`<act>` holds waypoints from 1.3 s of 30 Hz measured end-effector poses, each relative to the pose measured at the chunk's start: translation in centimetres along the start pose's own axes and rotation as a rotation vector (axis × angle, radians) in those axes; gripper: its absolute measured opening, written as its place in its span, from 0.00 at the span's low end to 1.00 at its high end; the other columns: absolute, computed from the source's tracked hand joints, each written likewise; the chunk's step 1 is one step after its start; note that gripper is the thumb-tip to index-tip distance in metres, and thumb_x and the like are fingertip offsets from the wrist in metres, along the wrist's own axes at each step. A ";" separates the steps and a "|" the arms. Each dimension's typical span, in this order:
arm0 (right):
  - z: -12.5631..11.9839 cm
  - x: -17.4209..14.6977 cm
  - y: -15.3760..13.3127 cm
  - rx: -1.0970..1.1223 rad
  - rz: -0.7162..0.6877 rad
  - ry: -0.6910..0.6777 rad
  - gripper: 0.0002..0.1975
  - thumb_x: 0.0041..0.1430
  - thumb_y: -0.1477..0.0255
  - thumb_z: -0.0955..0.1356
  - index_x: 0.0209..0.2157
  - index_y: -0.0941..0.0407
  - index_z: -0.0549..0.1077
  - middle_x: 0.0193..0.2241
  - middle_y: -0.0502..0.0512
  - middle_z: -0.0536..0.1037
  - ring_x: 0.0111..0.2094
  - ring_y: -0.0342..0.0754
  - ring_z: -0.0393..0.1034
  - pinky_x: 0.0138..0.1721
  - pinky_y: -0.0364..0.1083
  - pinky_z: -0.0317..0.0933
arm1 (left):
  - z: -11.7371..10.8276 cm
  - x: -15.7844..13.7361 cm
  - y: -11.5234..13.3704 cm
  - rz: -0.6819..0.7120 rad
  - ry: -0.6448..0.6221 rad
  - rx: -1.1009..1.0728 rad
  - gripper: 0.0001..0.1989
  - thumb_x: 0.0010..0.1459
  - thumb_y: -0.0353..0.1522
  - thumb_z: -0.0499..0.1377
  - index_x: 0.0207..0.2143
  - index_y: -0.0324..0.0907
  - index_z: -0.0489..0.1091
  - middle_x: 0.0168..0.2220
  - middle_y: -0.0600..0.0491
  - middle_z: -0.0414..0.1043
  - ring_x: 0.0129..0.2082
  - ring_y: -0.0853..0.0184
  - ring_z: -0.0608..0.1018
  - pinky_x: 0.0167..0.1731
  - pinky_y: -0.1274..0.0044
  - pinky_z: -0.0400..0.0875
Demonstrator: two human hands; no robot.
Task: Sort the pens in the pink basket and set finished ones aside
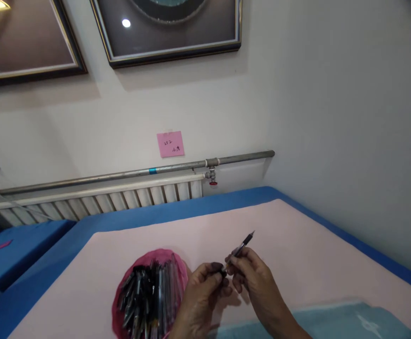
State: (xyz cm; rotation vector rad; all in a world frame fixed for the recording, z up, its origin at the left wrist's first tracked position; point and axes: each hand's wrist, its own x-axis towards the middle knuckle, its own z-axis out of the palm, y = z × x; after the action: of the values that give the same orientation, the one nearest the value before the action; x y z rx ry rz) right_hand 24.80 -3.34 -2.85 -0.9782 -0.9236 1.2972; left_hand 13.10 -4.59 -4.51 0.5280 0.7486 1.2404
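Between the thumb and fingers of my right hand (257, 278) is a pen (243, 245) with a dark grip, its bare tip pointing up and away to the right. My left hand (205, 292) pinches a small dark piece (223, 272) at the pen's rear end. The fingers mostly cover that piece, so its kind is unclear. Both hands meet just above the pink cloth. Close to my left hand stands a pink basket (116, 306) full of pens and clear pen barrels (159, 292), lying lengthwise.
A pink cloth (297, 249) covers the blue table (177, 207). Folded teal fabric (332, 320) lies at the front right. Behind are a radiator (135, 197), a pipe (177, 166) with a red valve, and a wall with a pink note (170, 144).
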 end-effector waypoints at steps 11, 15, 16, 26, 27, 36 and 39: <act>-0.2 -0.5 -0.8 -0.072 0.059 -0.043 0.05 0.49 0.69 0.67 0.25 0.56 0.67 0.17 0.45 0.69 0.13 0.38 0.58 0.13 0.38 0.50 | -0.3 -0.8 0.0 -0.103 0.036 -0.078 0.10 0.41 0.27 0.68 0.28 0.36 0.71 0.27 0.51 0.74 0.26 0.71 0.76 0.29 0.79 0.71; -0.1 -0.6 -1.0 -0.115 0.032 -0.054 0.06 0.48 0.68 0.68 0.25 0.56 0.68 0.17 0.46 0.70 0.13 0.38 0.58 0.13 0.38 0.50 | -0.3 -1.2 0.4 -0.129 0.057 -0.083 0.09 0.41 0.27 0.67 0.27 0.36 0.71 0.24 0.52 0.74 0.24 0.71 0.76 0.28 0.80 0.72; -0.1 -0.6 -1.0 -0.124 0.025 -0.061 0.06 0.48 0.68 0.68 0.25 0.56 0.68 0.18 0.46 0.70 0.14 0.38 0.58 0.13 0.38 0.50 | -0.3 -1.2 0.4 -0.133 0.077 -0.087 0.10 0.40 0.27 0.68 0.26 0.36 0.71 0.24 0.52 0.74 0.24 0.71 0.76 0.28 0.80 0.72; -0.1 -0.8 -0.5 -0.143 -0.026 -0.170 0.07 0.47 0.68 0.70 0.28 0.56 0.71 0.20 0.47 0.70 0.17 0.39 0.60 0.15 0.38 0.53 | -1.4 -1.7 0.5 -0.208 0.130 -0.138 0.11 0.39 0.26 0.68 0.27 0.37 0.70 0.23 0.52 0.74 0.21 0.71 0.76 0.22 0.82 0.70; -0.2 -0.8 -0.5 -0.133 -0.020 -0.182 0.07 0.47 0.68 0.70 0.28 0.56 0.71 0.21 0.48 0.71 0.18 0.40 0.61 0.15 0.39 0.54 | -1.4 -1.8 0.5 -0.211 0.120 -0.136 0.11 0.39 0.26 0.68 0.27 0.37 0.69 0.23 0.52 0.74 0.20 0.71 0.76 0.22 0.82 0.70; -0.3 -0.5 -0.3 -0.153 0.030 -0.179 0.08 0.46 0.69 0.71 0.26 0.56 0.69 0.19 0.45 0.70 0.16 0.36 0.56 0.15 0.37 0.50 | -1.1 -1.9 0.9 -0.215 0.132 -0.091 0.12 0.40 0.27 0.68 0.28 0.37 0.68 0.21 0.53 0.74 0.18 0.71 0.75 0.21 0.81 0.69; -0.1 -0.6 0.1 -0.161 0.031 -0.131 0.09 0.45 0.68 0.71 0.25 0.55 0.67 0.18 0.44 0.69 0.14 0.35 0.53 0.13 0.37 0.45 | -1.0 -2.0 0.6 -0.189 0.140 -0.075 0.13 0.39 0.27 0.68 0.28 0.37 0.67 0.21 0.53 0.74 0.18 0.71 0.75 0.22 0.80 0.70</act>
State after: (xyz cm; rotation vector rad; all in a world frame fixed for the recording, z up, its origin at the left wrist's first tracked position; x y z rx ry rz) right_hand 24.80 -3.90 -2.99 -1.0442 -1.1311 1.3409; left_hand 11.66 -6.36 -4.29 0.3036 0.8467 1.1323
